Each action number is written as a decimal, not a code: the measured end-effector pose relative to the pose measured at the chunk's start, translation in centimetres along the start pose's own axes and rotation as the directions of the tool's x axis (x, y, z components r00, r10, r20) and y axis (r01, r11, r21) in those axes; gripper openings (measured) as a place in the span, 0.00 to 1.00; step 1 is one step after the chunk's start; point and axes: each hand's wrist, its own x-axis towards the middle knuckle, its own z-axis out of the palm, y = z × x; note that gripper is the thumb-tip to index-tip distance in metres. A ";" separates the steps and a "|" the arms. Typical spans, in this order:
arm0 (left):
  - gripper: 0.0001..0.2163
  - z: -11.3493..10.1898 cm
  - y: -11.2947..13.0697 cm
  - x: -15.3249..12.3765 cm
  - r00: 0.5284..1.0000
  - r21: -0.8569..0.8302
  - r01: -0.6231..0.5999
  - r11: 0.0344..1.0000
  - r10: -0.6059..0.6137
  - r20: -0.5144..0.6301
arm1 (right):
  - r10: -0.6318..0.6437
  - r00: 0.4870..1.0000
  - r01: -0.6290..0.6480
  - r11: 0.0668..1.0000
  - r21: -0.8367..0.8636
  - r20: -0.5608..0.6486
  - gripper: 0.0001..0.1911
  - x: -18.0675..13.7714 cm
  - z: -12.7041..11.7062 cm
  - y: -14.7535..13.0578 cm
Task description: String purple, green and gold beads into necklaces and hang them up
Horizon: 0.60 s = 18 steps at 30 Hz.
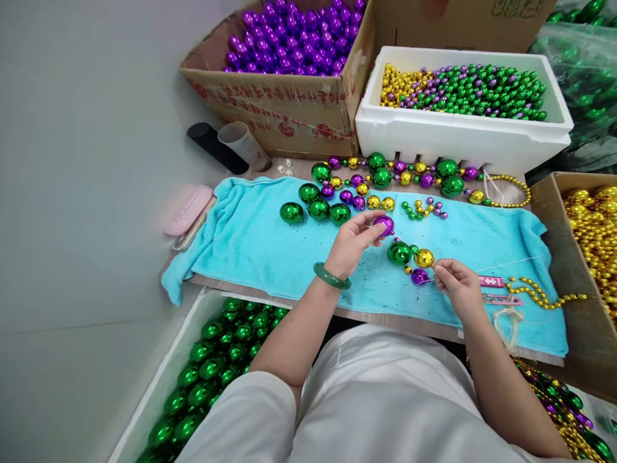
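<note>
Between the fingers of my left hand (359,241) is a shiny purple bead (384,226), with a clear thread running from it. Beside it on the strand hang a large green bead (400,253) and a gold bead (424,258). My right hand (456,283) is closed in a pinch at the gold bead's right end, apparently on the thread. Just below lies another purple bead (420,277) with a loop of thread. Loose large green beads (319,209), gold beads (380,203) and small mixed beads (424,209) lie beyond my hands on the blue towel (250,244).
A finished-looking bead string (414,173) stretches along the back. Behind it stand a cardboard box (274,109) of purple beads and a white foam box (463,135). Thread snips (504,300) and a gold bead chain (542,296) lie right. A cup (243,145) stands at left.
</note>
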 end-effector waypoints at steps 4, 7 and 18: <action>0.15 -0.4 0.3 -0.3 1.000 0.006 -0.015 1.000 0.015 0.010 | -0.047 0.999 0.047 0.998 -0.046 0.009 0.11 -0.1 0.1 -0.3; 0.15 -0.6 0.4 -0.4 0.999 -0.043 0.048 0.998 -0.047 0.019 | -0.046 0.999 0.047 0.998 -0.039 0.023 0.11 -0.2 0.3 -0.4; 0.24 0.1 0.4 -1.4 0.991 0.050 -0.127 0.991 0.128 -0.026 | -0.010 0.999 0.010 1.000 0.000 0.039 0.12 -0.4 1.9 -1.0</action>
